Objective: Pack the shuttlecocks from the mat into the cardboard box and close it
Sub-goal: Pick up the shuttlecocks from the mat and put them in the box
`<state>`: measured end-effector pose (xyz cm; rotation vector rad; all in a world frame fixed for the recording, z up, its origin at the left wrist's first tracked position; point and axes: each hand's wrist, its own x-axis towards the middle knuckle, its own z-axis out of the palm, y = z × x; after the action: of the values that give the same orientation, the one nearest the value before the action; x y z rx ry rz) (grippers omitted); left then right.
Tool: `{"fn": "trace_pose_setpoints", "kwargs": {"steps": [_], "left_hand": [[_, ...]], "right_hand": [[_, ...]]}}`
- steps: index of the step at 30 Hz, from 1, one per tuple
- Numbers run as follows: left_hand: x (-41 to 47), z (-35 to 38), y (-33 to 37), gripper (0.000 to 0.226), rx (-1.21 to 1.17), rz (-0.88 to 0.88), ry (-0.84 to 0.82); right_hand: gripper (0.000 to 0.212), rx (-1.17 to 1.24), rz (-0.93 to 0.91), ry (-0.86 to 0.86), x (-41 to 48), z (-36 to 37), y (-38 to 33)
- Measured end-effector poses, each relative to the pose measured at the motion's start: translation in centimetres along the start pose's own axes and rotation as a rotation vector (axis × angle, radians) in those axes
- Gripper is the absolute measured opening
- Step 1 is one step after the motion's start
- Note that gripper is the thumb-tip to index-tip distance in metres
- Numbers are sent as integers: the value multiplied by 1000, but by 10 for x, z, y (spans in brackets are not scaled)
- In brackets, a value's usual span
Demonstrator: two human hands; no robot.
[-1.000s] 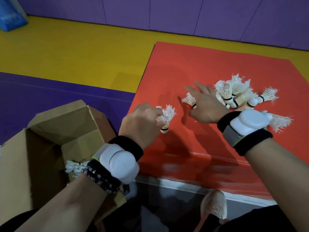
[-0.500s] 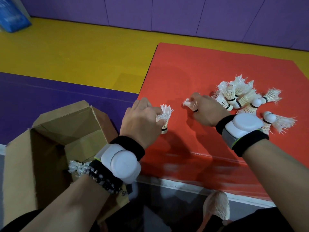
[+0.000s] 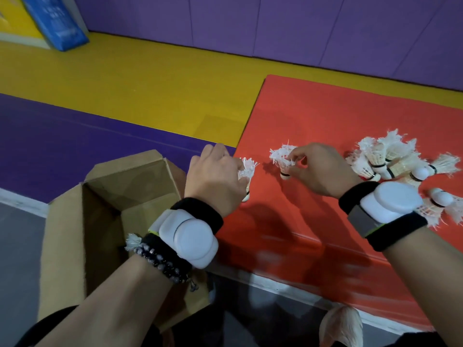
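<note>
My left hand (image 3: 215, 176) is closed around one shuttlecock (image 3: 246, 171), feathers sticking out at 2 o'clock from my knuckles, cork tip pointing down toward the red mat (image 3: 325, 116) near its left edge. My right hand (image 3: 323, 169) pinches a second shuttlecock (image 3: 281, 156) by its feathers between thumb and fingertips; its cork hangs just over the mat, contact not clear. The two hands are near each other, not touching. The remaining pile of shuttlecocks (image 3: 390, 161) lies on the mat at 3 o'clock from my right hand, partly behind my right wrist. The cardboard box (image 3: 67, 234) stands open on the floor at 8 o'clock from my left hand, flaps up, off the mat. One white shuttlecock (image 3: 131, 241) shows inside it, just beside my left forearm.
</note>
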<state>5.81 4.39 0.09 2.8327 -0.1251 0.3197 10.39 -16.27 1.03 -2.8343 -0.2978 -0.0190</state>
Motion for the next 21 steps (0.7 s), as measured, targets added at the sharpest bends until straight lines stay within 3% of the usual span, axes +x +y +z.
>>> {"fn": "trace_pose_setpoints", "kwargs": {"steps": [5, 15, 19, 21], "left_hand": [[-1, -19, -36, 31, 168, -104, -25], [-29, -53, -114, 32, 333, -310, -137], [-39, -56, -137, 36, 374, -381, -222], [-41, -55, -140, 39, 367, -384, -232]], "right_hand": [[20, 122, -146, 17, 5, 16, -52], [13, 251, -318, -132, 2, 58, -143], [44, 321, -328, -279, -2, 64, -169], [50, 310, -328, -295, 0, 65, -173]]}}
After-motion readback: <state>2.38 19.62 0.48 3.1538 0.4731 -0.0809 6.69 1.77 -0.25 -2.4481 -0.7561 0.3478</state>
